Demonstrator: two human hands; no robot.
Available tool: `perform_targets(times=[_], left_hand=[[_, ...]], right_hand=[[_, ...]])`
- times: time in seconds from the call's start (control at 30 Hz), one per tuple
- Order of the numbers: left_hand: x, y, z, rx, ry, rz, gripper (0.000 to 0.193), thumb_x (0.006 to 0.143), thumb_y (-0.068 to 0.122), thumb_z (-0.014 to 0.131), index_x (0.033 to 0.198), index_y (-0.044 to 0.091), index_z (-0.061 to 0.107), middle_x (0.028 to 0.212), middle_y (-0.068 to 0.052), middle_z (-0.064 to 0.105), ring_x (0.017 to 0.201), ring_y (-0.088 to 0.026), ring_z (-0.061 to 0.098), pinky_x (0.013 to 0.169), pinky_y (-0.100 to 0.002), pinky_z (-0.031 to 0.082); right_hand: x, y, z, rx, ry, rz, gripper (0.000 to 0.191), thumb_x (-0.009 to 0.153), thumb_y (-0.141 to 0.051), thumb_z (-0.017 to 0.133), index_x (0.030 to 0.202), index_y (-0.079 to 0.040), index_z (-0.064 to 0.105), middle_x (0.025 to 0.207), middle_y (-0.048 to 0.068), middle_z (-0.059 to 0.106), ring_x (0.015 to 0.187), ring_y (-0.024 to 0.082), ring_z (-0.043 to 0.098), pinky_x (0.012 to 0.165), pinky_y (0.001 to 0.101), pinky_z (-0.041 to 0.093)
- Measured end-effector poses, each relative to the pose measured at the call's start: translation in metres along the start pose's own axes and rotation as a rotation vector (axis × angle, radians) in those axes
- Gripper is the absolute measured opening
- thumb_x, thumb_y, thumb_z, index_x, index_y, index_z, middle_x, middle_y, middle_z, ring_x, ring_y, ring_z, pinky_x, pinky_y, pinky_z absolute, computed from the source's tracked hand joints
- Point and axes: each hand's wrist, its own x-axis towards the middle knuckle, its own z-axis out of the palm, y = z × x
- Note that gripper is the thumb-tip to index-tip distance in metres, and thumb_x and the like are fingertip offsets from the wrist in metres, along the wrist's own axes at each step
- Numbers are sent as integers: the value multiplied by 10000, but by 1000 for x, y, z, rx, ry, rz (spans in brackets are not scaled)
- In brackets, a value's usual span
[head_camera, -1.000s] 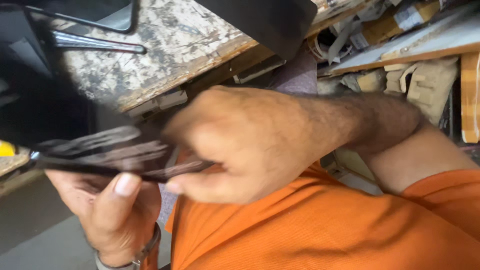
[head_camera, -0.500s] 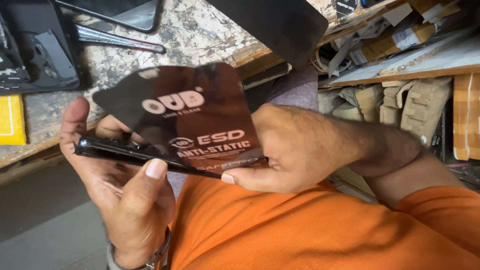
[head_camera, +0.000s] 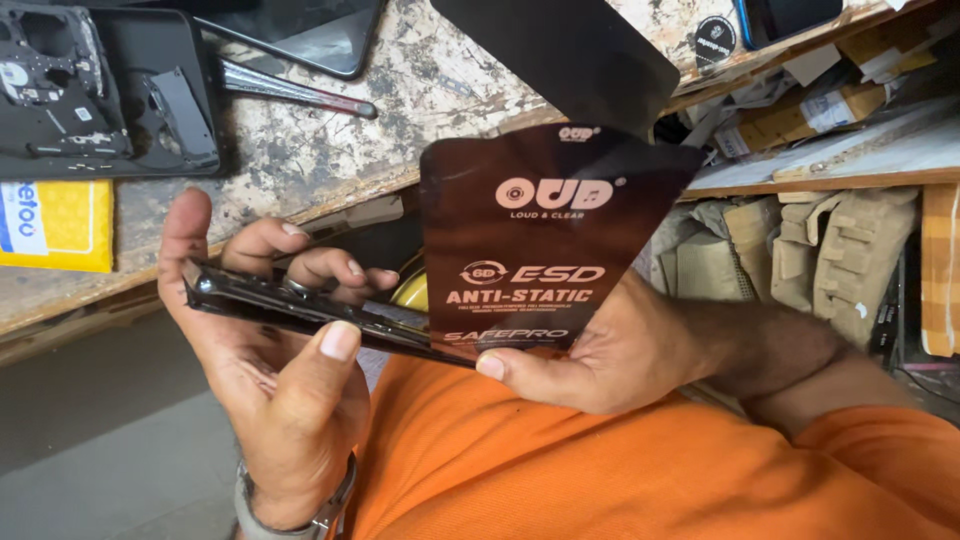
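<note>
Low in the left half of the frame the left hand (head_camera: 270, 400) cradles a dark phone (head_camera: 300, 312) seen almost edge-on — thumb pressed on its near edge, fingers curled round the far edge, so the hand is closed on it. The phone lies tilted, running from centre left down toward the middle of the frame. At its lower end the right hand (head_camera: 600, 365), in the centre right, pinches the bottom of a glossy dark brown film sheet (head_camera: 545, 230) with pale printing; the sheet stands nearly upright from the phone's end and rises toward the upper middle, its top corner reaching a black sheet (head_camera: 560, 55) on the bench above. The right thumb lies at the sheet's lower edge, just beside the phone.

Behind the hands a worn, paint-flecked workbench (head_camera: 430, 100) crosses the top of the frame. In the upper left lies an opened phone back (head_camera: 100, 90) — its insides showing — with a yellow box (head_camera: 60, 225) below it and a metal tool (head_camera: 295, 90) to its right. An orange shirt (head_camera: 600, 470) fills the lower right
</note>
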Motion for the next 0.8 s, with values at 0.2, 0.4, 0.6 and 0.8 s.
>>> perform_targets(times=[0.2, 0.4, 0.6, 0.8], left_hand=[[-1, 1, 1, 177, -4, 25, 1011, 882, -75, 712, 1656, 108, 89, 1296, -126, 455, 1094, -206, 614, 1041, -423, 590], [-9, -6, 5, 316, -108, 39, 1038, 846, -102, 719, 1628, 127, 78, 1381, -138, 428, 1146, -203, 593, 1040, -342, 556], [-12, -9, 1, 329, -129, 15, 1102, 803, -87, 732, 1661, 132, 76, 1409, -144, 424, 1177, -226, 595, 985, -329, 546], [-12, -10, 1, 390, -162, 90, 1095, 791, -87, 744, 1642, 125, 88, 1380, -143, 428, 1135, -209, 578, 1039, -335, 520]], right_hand=[[5, -3, 6, -208, 114, -134, 213, 872, -13, 743, 1075, -2, 678, 1098, 92, 680, 1037, 234, 644, 989, 402, 468], [0, -6, 9, 45, 144, 23, 223, 982, -9, 725, 1200, 0, 683, 1148, 37, 715, 1017, 114, 686, 882, 260, 577], [-5, 1, 11, 138, 147, 41, 245, 976, -5, 721, 1214, 8, 665, 1147, 47, 710, 1019, 101, 674, 864, 257, 574], [-7, 2, 10, 50, 177, -7, 212, 968, -1, 722, 1175, 9, 676, 1124, 52, 714, 998, 109, 686, 853, 262, 571]])
